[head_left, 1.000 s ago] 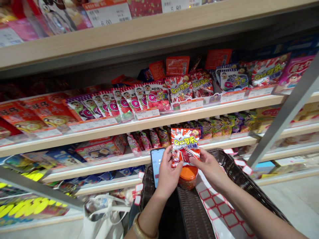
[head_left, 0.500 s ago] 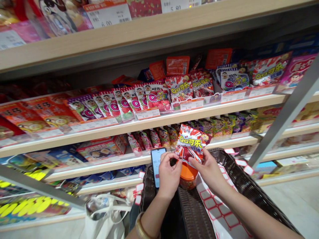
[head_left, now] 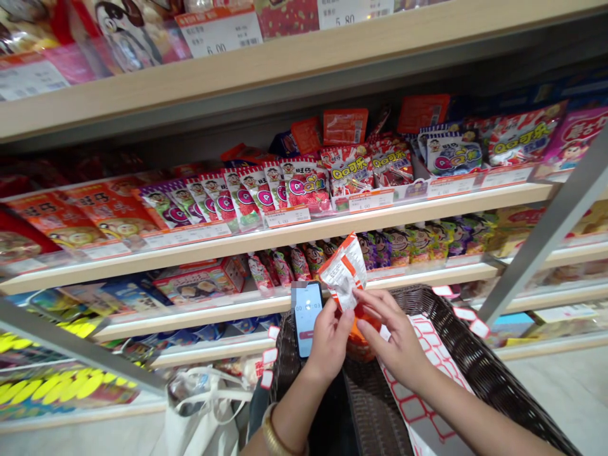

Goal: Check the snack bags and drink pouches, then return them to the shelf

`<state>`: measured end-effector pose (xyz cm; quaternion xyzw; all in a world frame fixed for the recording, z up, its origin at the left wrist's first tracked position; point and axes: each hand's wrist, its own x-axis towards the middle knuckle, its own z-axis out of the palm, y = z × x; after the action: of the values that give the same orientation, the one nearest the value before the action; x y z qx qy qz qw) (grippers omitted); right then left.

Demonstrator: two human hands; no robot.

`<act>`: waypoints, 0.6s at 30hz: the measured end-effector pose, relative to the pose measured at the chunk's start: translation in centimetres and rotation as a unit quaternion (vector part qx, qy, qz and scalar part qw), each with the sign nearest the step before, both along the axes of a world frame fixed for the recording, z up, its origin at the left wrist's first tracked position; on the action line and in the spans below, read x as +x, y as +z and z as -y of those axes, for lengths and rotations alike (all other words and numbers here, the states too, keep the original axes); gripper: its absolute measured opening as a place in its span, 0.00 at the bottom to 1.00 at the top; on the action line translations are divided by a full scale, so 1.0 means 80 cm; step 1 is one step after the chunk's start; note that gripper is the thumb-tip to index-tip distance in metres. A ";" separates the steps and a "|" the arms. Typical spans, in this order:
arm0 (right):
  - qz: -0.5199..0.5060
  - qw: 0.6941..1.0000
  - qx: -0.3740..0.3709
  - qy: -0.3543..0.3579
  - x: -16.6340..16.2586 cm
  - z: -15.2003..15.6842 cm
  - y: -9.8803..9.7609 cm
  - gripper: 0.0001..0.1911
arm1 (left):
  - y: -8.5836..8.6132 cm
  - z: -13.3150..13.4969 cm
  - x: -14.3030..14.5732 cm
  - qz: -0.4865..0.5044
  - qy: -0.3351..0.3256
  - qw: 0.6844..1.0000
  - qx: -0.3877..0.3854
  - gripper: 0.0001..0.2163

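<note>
A small gummy candy bag [head_left: 342, 273] is up in front of me over the basket, its white and orange back towards me. My left hand [head_left: 329, 339] pinches its lower edge between thumb and fingers. The stretched fingers of my right hand [head_left: 396, 335] touch the bag's right side, with the thumb held apart from them. Below the bag and partly hidden by my hands sits a tub with an orange lid [head_left: 361, 334]. A phone [head_left: 308, 320] showing a timer leans at the left inside the dark woven basket [head_left: 479, 354].
Shelves [head_left: 228, 247] of candy bags cross the view ahead, with price tags [head_left: 287, 217] along their edges. Slanting metal posts [head_left: 536, 234] stand on both sides. A white cloth bag [head_left: 202, 405] is at the lower left. A red-and-white patterned sheet [head_left: 422, 392] lies in the basket.
The candy bag has been turned from its printed front to its back. My right hand has shifted from gripping its right corner to touching its side with loosened fingers.
</note>
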<state>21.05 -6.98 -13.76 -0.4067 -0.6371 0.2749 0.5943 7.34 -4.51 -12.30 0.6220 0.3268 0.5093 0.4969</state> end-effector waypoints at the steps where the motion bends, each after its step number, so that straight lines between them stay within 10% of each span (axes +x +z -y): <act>1: 0.030 0.999 0.019 -0.004 0.000 0.001 0.000 0.23 | -0.001 -0.001 0.000 0.008 0.004 1.000 -0.008 0.21; 18: 0.197 0.970 0.140 -0.035 -0.004 0.006 -0.003 0.25 | -0.029 -0.018 0.000 0.071 0.124 0.987 -0.076 0.22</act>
<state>20.76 -7.49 -14.00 -0.3874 -0.7590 0.0765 0.5176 7.37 -3.05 -14.61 0.4998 0.4031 0.5833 0.4975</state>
